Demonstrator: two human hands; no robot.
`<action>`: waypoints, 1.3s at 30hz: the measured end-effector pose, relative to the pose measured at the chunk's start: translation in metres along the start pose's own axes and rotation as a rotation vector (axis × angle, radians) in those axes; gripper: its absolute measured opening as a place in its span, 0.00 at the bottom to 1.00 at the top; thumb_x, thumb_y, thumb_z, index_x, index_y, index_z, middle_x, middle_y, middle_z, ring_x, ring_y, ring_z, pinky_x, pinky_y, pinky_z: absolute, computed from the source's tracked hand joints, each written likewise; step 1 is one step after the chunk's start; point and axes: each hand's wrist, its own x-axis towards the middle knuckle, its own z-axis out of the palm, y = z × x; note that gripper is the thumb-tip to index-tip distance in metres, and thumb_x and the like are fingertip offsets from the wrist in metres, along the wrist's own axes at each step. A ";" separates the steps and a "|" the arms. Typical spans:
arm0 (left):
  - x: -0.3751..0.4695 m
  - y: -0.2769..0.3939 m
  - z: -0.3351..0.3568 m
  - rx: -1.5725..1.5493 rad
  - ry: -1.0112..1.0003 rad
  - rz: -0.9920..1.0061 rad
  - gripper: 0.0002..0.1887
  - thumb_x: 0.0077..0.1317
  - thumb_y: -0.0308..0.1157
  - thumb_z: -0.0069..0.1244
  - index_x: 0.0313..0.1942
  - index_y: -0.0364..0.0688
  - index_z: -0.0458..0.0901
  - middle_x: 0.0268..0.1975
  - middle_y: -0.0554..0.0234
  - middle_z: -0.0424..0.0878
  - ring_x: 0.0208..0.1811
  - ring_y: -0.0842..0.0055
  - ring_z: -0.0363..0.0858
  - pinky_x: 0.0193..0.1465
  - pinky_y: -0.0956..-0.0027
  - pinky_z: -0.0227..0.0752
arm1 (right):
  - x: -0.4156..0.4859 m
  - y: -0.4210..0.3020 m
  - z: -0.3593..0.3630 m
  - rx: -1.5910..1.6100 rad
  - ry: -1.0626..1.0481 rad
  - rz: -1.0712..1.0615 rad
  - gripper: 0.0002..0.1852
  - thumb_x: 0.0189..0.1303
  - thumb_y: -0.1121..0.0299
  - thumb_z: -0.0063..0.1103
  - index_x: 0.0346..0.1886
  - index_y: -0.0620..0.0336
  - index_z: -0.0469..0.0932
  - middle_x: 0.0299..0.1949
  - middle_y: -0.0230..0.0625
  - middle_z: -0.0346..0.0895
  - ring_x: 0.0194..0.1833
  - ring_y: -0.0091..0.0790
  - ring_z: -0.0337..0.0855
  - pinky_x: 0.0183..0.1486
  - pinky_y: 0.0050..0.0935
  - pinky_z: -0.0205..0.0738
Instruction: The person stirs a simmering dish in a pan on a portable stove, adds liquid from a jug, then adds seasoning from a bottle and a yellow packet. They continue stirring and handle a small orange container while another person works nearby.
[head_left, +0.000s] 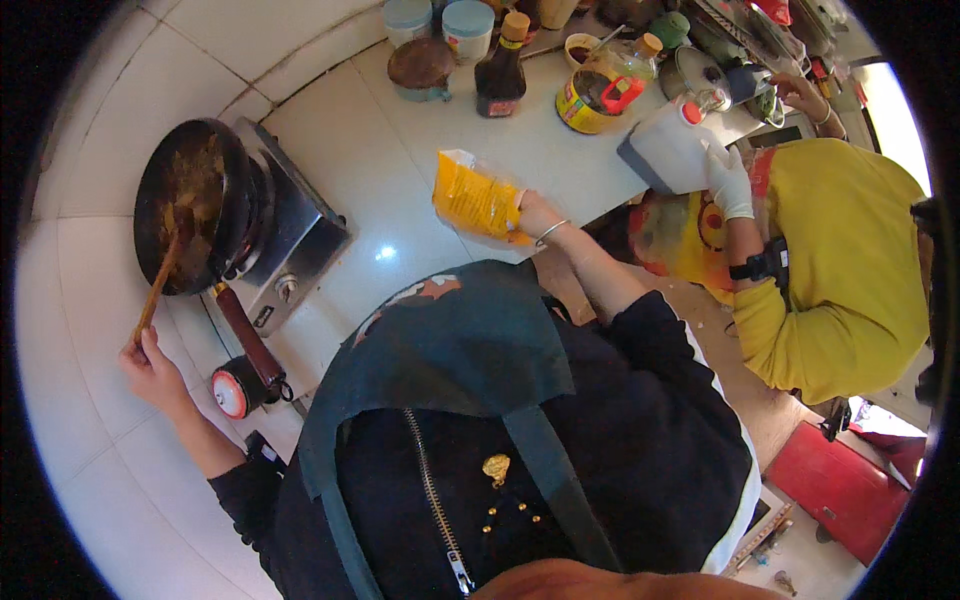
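Note:
My left hand (154, 371) grips the handle end of a wooden spatula (159, 289), whose far end rests among brown food in a black wok (225, 217). The wok sits on a steel gas stove (300, 262), with its brown handle (244, 334) pointing towards me. Over the white tiled counter (382, 187), my right hand (540, 216) is closed on a yellow plastic packet (476, 199); a silver bracelet is on that wrist. What the packet holds cannot be told.
A dark sauce bottle (500, 75), lidded tubs (466, 30) and a yellow-labelled container (589, 101) stand along the counter's back. At right, a person in a yellow top (832, 262) has a gloved hand on a white plastic jug (667, 146). A red-faced round object (231, 394) is beside the stove.

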 end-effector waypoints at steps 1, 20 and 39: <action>0.001 0.000 0.001 -0.004 0.007 0.004 0.10 0.68 0.32 0.48 0.39 0.32 0.71 0.38 0.51 0.83 0.42 0.73 0.83 0.47 0.74 0.73 | 0.002 -0.006 0.010 -0.112 0.069 -0.176 0.15 0.55 0.62 0.61 0.46 0.53 0.79 0.47 0.39 0.79 0.47 0.43 0.78 0.50 0.36 0.70; 0.010 0.014 -0.008 0.034 0.021 -0.026 0.12 0.68 0.34 0.47 0.40 0.32 0.72 0.37 0.52 0.81 0.40 0.71 0.80 0.44 0.71 0.73 | 0.084 -0.044 0.062 -0.459 -0.072 0.099 0.23 0.62 0.46 0.44 0.51 0.50 0.74 0.50 0.42 0.75 0.52 0.43 0.73 0.56 0.41 0.65; 0.010 0.012 0.000 -0.092 0.014 -0.053 0.11 0.69 0.33 0.46 0.42 0.34 0.72 0.39 0.54 0.82 0.40 0.72 0.82 0.43 0.70 0.72 | 0.047 -0.019 0.096 -0.323 -0.149 0.031 0.21 0.60 0.48 0.47 0.49 0.52 0.74 0.46 0.41 0.75 0.49 0.43 0.73 0.52 0.39 0.67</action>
